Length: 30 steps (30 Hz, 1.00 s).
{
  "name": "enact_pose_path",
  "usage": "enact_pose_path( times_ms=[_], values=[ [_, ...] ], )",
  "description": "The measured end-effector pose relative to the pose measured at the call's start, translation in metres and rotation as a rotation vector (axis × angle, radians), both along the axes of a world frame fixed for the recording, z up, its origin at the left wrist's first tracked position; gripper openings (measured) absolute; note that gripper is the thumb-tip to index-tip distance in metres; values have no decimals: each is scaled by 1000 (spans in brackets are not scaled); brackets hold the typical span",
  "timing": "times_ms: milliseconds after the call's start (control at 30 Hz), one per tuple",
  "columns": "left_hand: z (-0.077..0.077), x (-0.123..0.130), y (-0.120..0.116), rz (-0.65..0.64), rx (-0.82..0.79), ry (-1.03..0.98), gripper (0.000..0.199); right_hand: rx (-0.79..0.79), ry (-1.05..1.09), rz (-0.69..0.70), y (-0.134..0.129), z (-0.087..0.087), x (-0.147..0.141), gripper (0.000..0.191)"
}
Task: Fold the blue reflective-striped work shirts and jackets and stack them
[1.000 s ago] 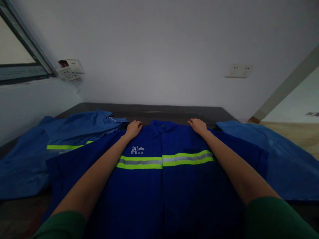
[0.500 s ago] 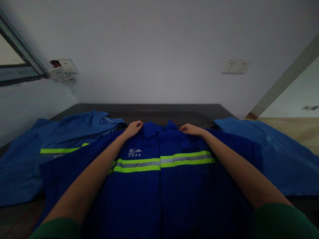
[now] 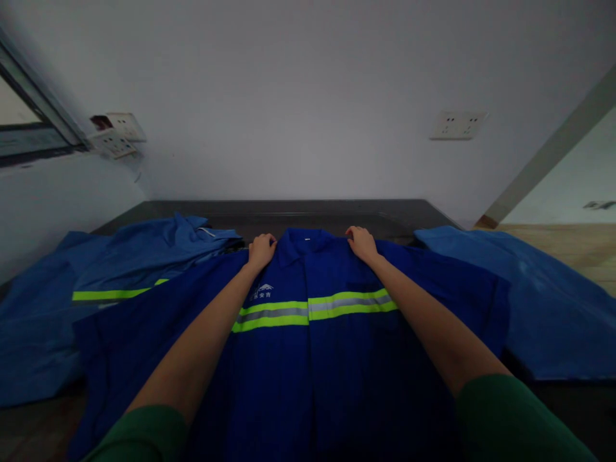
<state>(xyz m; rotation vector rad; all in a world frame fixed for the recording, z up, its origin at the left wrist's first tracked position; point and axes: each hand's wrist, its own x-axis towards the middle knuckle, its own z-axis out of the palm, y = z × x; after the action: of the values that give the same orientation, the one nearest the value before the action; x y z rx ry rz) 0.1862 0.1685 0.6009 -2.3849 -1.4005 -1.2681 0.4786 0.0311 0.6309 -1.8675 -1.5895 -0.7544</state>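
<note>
A dark blue work jacket (image 3: 283,372) lies front side up, its collar at the far end and its sleeves spread to both sides. A yellow-green and grey reflective band crosses its chest, with a white logo above it on the left. My left hand (image 3: 262,249) is closed at the left shoulder beside the collar, fingers curled on the fabric. At the right shoulder my right hand (image 3: 362,242) has its fingers curled and pressed together on the cloth. The collar stands open between both hands, a small label showing inside.
Lighter blue garments (image 3: 135,253) lie left of the jacket, one with a reflective stripe. Another lighter blue garment (image 3: 553,301) is on the right. The dark table (image 3: 289,207) meets a wall with sockets (image 3: 458,125).
The collar has opened out and its inside now shows. My right hand has turned, its fingers now pointing away and left. My left hand has shifted only slightly.
</note>
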Motion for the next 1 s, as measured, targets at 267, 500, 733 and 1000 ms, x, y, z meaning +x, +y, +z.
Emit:
enact_pose_path(
  times_ms=[267, 500, 733, 1000],
  values=[
    [5, 9, 10, -119, 7, 5, 27, -67, -22, -8, 20, -2, -7, 15],
    [-1, 10, 11, -139, -2, -79, 30, -11, -23, 44, 12, -1, -9, 28],
    [10, 18, 18, -153, 16, -178, 34, -4, -164, 405, 8, 5, -40, 43],
    [24, 33, 16, -477, 115, 37, 28, -36, -164, 295, -14, -17, -54, 11]
  ],
)
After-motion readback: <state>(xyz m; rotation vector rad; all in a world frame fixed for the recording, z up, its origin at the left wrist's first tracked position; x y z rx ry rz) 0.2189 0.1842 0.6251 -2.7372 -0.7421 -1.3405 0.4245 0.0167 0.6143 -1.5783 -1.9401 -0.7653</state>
